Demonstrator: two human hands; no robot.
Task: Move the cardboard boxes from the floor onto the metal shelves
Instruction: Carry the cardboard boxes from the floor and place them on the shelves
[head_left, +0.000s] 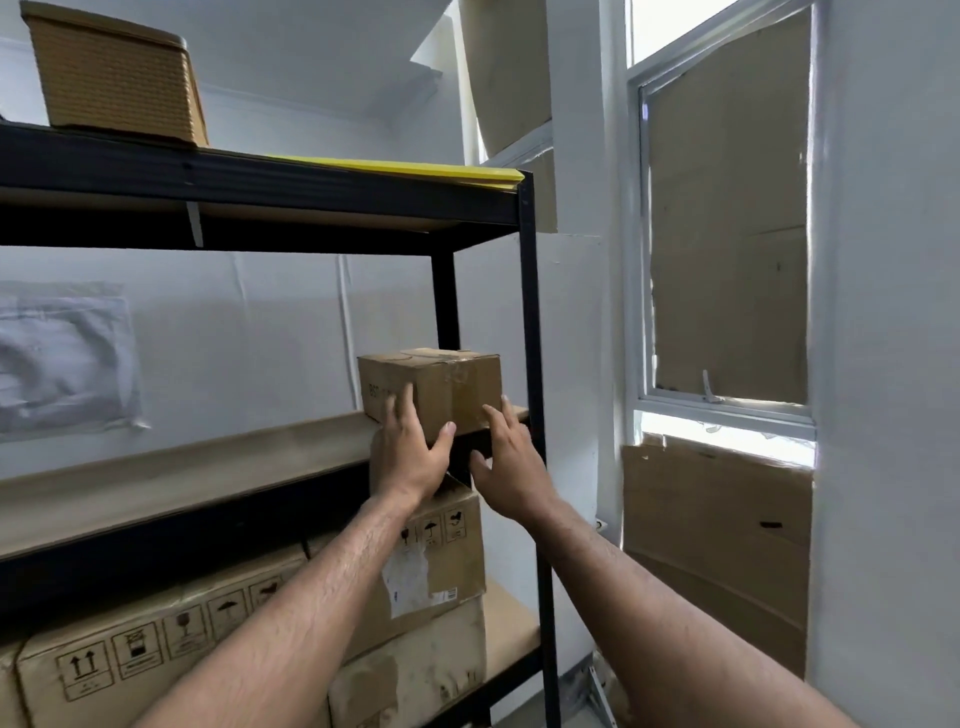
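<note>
Cardboard box (430, 391) is sitting on the metal shelf (208, 470); left hand (413, 457) is pressing its front, right hand (511, 475) is hovering open just beside it.

The small box (431, 387) is brown cardboard with shiny tape on top. The shelf frame (530, 312) is black metal, a bit dull. The shelf board (182, 467) looks like smooth wood. The basket (117, 78) looks woven.
</note>
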